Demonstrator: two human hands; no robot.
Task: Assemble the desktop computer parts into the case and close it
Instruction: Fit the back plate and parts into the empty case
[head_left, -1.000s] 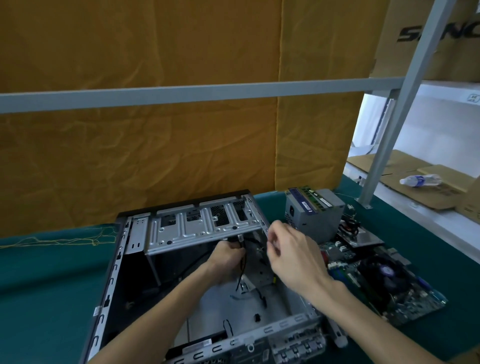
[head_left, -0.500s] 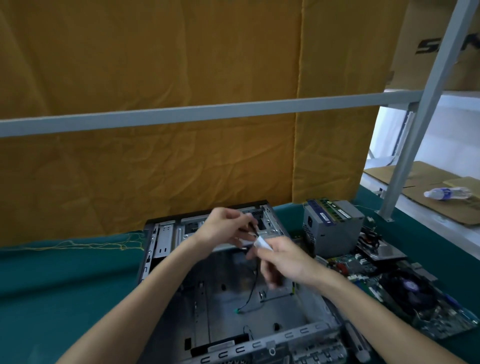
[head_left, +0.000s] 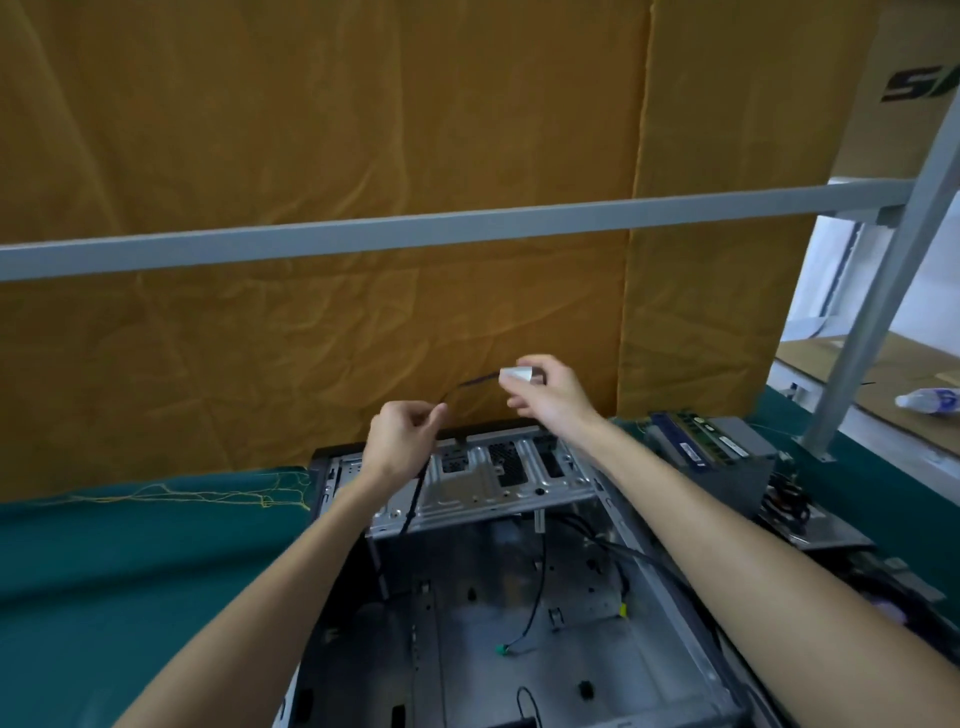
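Left hand (head_left: 402, 436) pinching thin black cable (head_left: 415, 488); right hand (head_left: 548, 392) gripping its white connector (head_left: 517, 375) above bare perforated steel case (head_left: 498, 467), frame centre.

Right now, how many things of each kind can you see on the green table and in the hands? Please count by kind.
Computer case: 1, open
Power supply box: 1, right of the case
Memory stick: 1, lying on the box
Black cable: 1, held by the left hand
White plug: 1, held by the right hand
Total: 5
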